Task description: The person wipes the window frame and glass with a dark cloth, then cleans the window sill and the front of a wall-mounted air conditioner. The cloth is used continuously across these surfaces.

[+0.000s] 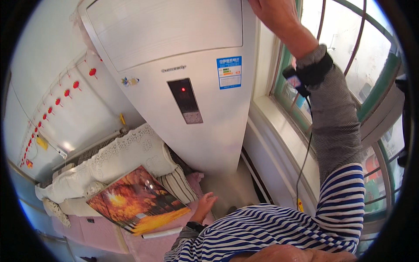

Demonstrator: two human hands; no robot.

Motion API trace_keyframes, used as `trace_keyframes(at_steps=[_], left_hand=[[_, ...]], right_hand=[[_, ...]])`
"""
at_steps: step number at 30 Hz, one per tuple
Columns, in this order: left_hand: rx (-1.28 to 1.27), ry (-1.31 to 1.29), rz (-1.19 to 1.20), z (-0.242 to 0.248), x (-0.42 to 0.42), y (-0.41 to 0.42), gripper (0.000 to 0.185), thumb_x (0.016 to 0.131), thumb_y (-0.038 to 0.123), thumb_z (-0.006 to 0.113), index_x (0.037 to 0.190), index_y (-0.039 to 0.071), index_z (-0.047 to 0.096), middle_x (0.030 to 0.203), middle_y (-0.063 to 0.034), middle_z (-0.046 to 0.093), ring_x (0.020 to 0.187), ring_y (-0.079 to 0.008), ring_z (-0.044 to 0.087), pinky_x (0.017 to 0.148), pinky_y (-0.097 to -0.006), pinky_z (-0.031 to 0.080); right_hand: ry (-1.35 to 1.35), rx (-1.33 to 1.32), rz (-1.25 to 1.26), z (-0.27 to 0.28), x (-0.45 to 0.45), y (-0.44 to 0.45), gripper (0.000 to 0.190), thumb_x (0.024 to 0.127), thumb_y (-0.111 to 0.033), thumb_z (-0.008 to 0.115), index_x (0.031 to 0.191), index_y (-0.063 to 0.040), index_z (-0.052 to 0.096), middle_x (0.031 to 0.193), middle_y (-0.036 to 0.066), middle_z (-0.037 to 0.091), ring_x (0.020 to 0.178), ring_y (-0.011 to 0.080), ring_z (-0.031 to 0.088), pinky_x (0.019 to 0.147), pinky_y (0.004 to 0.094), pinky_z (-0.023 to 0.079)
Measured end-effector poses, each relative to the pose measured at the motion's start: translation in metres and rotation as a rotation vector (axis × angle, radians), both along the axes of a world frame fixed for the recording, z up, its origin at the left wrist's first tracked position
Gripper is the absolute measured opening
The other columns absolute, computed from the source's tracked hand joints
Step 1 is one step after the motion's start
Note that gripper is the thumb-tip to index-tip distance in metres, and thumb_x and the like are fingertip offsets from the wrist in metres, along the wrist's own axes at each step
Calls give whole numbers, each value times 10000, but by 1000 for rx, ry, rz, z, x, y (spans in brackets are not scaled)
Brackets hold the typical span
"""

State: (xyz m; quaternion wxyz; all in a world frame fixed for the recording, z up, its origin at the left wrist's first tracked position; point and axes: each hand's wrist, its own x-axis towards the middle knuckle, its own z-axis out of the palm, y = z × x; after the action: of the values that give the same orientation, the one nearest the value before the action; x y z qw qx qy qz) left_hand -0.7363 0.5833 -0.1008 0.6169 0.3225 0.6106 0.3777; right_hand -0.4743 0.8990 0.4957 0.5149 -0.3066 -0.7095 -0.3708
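A tall white floor-standing air conditioner [209, 137] fills the middle, with a lit red dot on its dark control panel [185, 100] and a blue energy label [229, 72]. My right hand [278, 16] is raised at its upper right edge, beside the window; its fingertips are cut off by the frame, so its grip is hidden. Low at the centre, my left hand [205, 206] hangs free with its fingers apart, holding nothing. Just left of it, an autumn forest picture panel [137, 199] leans on the sofa, with a white rolled tube [162, 233] below it.
The sofa [88, 175] has white lace covers, a striped cushion [178, 183] and a pink seat pad. Red lantern ornaments [67, 93] hang along the left wall. A barred, green-framed window [376, 85] stands at right, and a black cable [304, 163] trails from my right wrist.
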Motion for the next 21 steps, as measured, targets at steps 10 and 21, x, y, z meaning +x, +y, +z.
trace_keyframes(at_steps=[10, 21], left_hand=[[69, 330, 8, 14, 31, -37, 489, 988, 271, 698, 1369, -15, 589, 1155, -169, 747, 1094, -219, 708, 918, -325, 550], [64, 454, -30, -9, 40, -85, 479, 979, 306, 695, 1330, -11, 620, 1094, -175, 754, 1034, -231, 726, 905, -333, 554]], right_hand=[[18, -228, 312, -305, 26, 7, 433, 753, -5, 705, 1158, -152, 743, 1203, 141, 638, 941, 311, 652, 721, 387, 580], [-64, -832, 274, -546, 32, -30, 481, 692, -6, 763, 1149, -147, 713, 1141, 131, 592, 1026, 367, 618, 725, 443, 569]])
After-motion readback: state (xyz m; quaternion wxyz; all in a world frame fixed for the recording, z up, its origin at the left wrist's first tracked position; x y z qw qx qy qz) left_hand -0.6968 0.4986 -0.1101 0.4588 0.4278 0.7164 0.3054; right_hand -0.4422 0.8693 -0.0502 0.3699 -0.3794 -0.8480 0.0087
